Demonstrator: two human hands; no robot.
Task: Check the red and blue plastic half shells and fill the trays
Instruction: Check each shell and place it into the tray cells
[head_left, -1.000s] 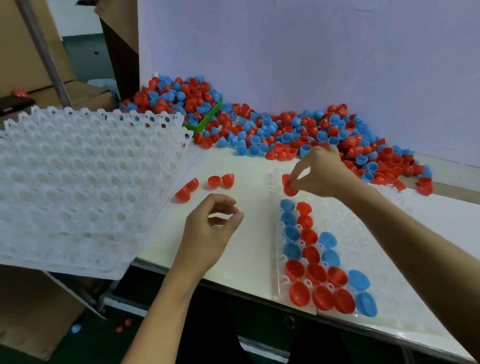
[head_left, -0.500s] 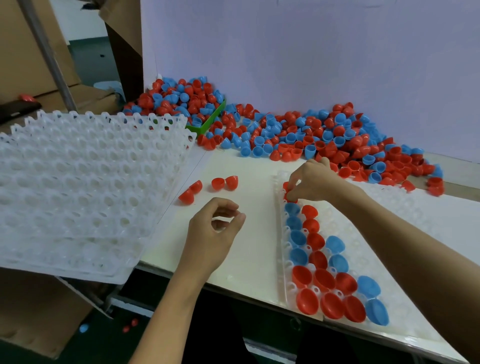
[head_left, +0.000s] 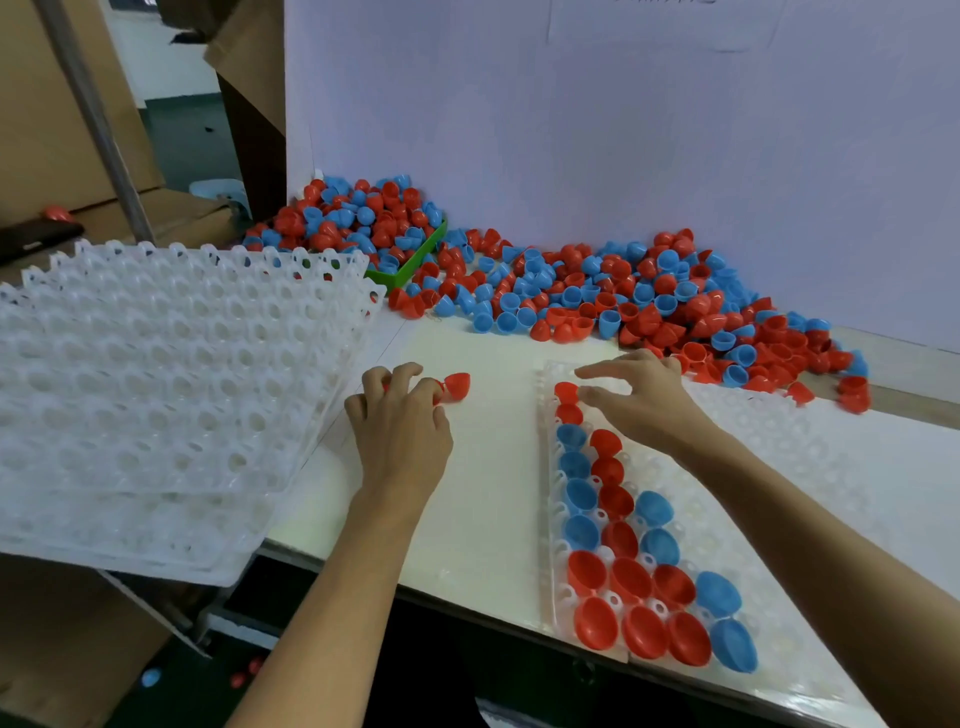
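Note:
A clear tray (head_left: 779, 467) lies on the table at the right, its left columns filled with red and blue half shells (head_left: 618, 540). My right hand (head_left: 639, 400) hovers over the tray's far end with its fingers spread, the thumb beside a red shell (head_left: 566, 392) seated in the far corner cell. My left hand (head_left: 400, 421) is on the table to the left of the tray, fingers curled over loose red half shells that are mostly hidden beneath them. One more red shell (head_left: 457, 385) lies just by its fingertips.
A big pile of loose red and blue shells (head_left: 623, 301) runs along the back wall, spilling from a green bin (head_left: 410, 267). A stack of empty white trays (head_left: 156, 389) overhangs the table's left edge. A few shells lie on the floor.
My left hand reached forward onto the loose red shells and curled over them. My right hand set its red shell into the tray's far cell and spread its fingers.

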